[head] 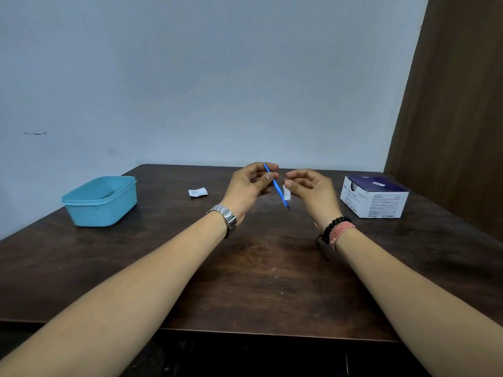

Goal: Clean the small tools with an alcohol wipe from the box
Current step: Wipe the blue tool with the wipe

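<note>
Both hands are up over the middle of the dark worktop (258, 268). The left hand (249, 186) has its grip pinched on a thin blue tool (276, 186), slanting with its dark tip down toward five o'clock. The right hand (310, 189) grips a small white alcohol wipe (287, 193) between thumb and fingers, touching the tool's lower shaft. At three o'clock sits the wipe box (374, 197) (purple top, white sides). An opened wipe wrapper (198, 192) lies at eleven o'clock of the left wrist, and a light blue plastic tub (100, 201) sits far out at nine o'clock.
</note>
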A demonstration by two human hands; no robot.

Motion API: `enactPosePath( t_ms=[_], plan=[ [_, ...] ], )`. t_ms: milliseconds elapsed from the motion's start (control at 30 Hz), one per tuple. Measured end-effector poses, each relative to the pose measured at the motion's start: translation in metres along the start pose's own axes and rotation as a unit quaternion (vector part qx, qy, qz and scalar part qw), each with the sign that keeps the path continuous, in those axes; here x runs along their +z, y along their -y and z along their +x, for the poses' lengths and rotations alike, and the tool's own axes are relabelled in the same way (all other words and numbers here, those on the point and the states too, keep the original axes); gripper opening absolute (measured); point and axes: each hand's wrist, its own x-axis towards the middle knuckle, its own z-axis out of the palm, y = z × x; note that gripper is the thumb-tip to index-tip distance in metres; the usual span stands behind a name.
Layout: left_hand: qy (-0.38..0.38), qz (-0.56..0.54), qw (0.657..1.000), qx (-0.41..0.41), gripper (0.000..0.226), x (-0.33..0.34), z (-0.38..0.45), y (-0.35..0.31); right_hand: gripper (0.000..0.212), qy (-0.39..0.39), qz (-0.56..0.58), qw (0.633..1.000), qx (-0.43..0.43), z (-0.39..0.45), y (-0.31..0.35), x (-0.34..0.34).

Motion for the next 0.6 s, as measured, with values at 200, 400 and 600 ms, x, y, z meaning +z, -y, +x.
enactPosePath(
  t_ms=[200,400,600],
  plan=[
    [0.007,-0.004,1.000,-0.013,0.016,0.000,0.000,0.001,0.011,0.000,-0.044,0.999,-0.031,-0.001,0.002,-0.001],
    [-0.004,-0.011,1.000,-0.010,0.016,-0.001,0.000,0.000,0.009,0.055,-0.007,0.998,0.023,-0.003,-0.002,0.006],
    [-0.022,-0.015,1.000,-0.009,0.016,-0.002,0.002,0.001,0.011,0.085,-0.011,0.994,0.061,-0.008,0.000,0.008]
  ],
)
